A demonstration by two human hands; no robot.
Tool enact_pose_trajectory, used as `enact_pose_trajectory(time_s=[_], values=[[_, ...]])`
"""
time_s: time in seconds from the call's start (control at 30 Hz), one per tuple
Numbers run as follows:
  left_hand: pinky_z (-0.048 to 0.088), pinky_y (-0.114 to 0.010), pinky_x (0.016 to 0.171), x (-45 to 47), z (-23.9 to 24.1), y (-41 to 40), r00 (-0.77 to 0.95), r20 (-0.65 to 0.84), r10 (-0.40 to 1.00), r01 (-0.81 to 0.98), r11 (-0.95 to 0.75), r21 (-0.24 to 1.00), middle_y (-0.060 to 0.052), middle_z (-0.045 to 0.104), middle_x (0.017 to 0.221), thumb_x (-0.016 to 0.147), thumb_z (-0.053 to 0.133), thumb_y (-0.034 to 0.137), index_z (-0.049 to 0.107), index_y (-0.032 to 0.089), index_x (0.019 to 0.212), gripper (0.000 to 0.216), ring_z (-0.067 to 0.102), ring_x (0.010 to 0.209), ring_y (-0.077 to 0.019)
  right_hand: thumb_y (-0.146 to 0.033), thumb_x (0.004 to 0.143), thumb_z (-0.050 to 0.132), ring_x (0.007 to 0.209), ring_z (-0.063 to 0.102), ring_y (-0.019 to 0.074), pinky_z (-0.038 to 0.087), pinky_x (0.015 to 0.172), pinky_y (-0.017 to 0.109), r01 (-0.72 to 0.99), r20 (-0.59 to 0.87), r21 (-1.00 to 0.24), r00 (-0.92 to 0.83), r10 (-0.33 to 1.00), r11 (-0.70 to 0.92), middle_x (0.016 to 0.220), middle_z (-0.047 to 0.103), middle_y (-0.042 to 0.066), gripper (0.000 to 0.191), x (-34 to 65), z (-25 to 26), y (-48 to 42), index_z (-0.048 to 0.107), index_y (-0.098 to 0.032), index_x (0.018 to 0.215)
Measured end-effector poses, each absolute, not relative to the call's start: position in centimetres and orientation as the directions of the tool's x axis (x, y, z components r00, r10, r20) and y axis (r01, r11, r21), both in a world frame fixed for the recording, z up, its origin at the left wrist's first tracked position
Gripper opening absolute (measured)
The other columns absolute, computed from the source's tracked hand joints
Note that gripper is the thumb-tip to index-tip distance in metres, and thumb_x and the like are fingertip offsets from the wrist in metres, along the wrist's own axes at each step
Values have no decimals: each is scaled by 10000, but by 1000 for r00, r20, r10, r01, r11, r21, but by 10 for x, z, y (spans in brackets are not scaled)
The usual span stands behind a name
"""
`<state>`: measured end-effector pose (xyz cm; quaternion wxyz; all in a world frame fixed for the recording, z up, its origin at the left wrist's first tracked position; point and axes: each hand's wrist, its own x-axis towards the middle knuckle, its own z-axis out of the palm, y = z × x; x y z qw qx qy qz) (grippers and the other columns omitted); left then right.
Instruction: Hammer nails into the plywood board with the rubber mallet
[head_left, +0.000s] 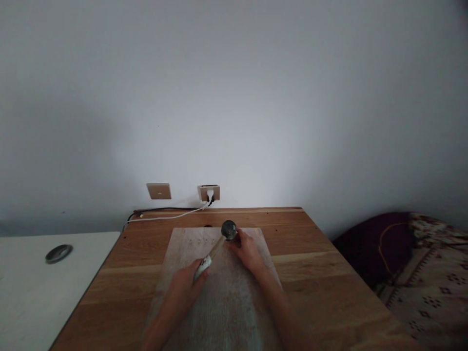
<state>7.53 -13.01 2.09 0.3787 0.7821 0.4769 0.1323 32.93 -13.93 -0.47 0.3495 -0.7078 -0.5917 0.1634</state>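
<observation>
My left hand (187,282) is wrapped around the white-covered grip of a hammer (218,247). The hammer slants up and away to the right, its round dark head facing me over the far part of a worn, whitish board (224,307). Just right of that head, my right hand (246,248) has its fingers drawn together near the board. What they pinch, if anything, is hidden behind the hammer head and the fingers. Several small nail-like bits (199,241) stand in a row on the board, left of the hammer head.
The board lies on a wooden table (321,282) against a pale wall. Along the table's back left run a white cable (171,217) and a black one, near a socket (209,193). A dark oval object (59,253) rests on the white surface at left. Patterned fabric (435,287) lies at right.
</observation>
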Motion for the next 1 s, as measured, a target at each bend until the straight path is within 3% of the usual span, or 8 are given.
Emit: enact_pose_trajectory(time_s=[0.2, 0.4, 0.47, 0.5, 0.57, 0.7, 0.87, 1.0], values=[[505, -322, 857, 79, 22, -132, 535, -169, 828, 652, -278, 706, -112, 786, 1062, 977, 420, 460, 668, 201, 1235, 442, 737, 1007, -277, -134, 783, 734, 1038, 690, 236, 537, 950, 345, 733, 213, -678, 266, 940, -54, 1178, 708, 131, 573, 342, 0, -157, 585, -134, 1336], [522, -339, 870, 68, 20, -130, 503, -137, 854, 602, -231, 765, -101, 792, 1060, 932, 457, 490, 690, 195, 1183, 452, 738, 999, -285, -142, 917, 595, 921, 668, 219, 557, 849, 350, 762, 243, -646, 255, 936, -40, 1037, 683, 92, 160, 326, 6, -176, 670, -181, 1053], [536, -355, 872, 64, 20, -128, 427, -121, 896, 598, -179, 781, -105, 795, 1045, 920, 438, 532, 686, 184, 1177, 498, 741, 990, -296, -95, 926, 586, 948, 667, 196, 549, 873, 310, 788, 252, -613, 132, 959, 53, 1032, 687, 61, 168, 305, 9, -181, 685, -204, 1007], [543, -364, 870, 62, 20, -127, 388, -116, 914, 601, -156, 784, -108, 795, 1032, 913, 431, 557, 685, 180, 1167, 521, 742, 982, -304, -73, 922, 602, 997, 664, 184, 539, 907, 286, 805, 262, -578, 24, 965, 137, 1081, 692, 45, 206, 293, 11, -183, 692, -219, 1037], [553, -376, 870, 58, 21, -124, 329, -98, 939, 606, -131, 784, -115, 794, 1020, 899, 418, 594, 682, 177, 1155, 556, 744, 971, -312, -75, 961, 592, 1137, 625, 194, 514, 981, 286, 851, 281, -369, -281, 918, 374, 1210, 683, 46, 256, 269, 14, -183, 679, -225, 1149], [558, -400, 912, 49, 18, -119, 280, -75, 957, 612, -117, 782, -141, 787, 1060, 867, 427, 616, 680, 156, 1157, 599, 741, 997, -327, -173, 994, 625, 1055, 626, 222, 534, 911, 325, 829, 238, -78, -524, 818, 554, 1073, 719, 62, 93, 236, 15, -174, 715, -187, 1015], [557, -408, 951, 45, 10, -123, 282, -74, 956, 593, -113, 797, -136, 786, 1120, 859, 452, 628, 701, 175, 1143, 591, 729, 1070, -344, -177, 982, 650, 901, 638, 211, 527, 785, 314, 796, 203, 50, -600, 774, 604, 893, 707, 56, 89, 230, 13, -163, 719, -171, 926], [552, -421, 946, 50, 12, -128, 306, -118, 945, 631, -108, 768, -136, 788, 1119, 877, 439, 617, 686, 172, 1200, 602, 733, 1065, -347, -159, 977, 641, 903, 653, 217, 524, 799, 316, 836, 164, -1, -541, 825, 548, 926, 710, 64, 86, 241, 18, -166, 722, -171, 950]])
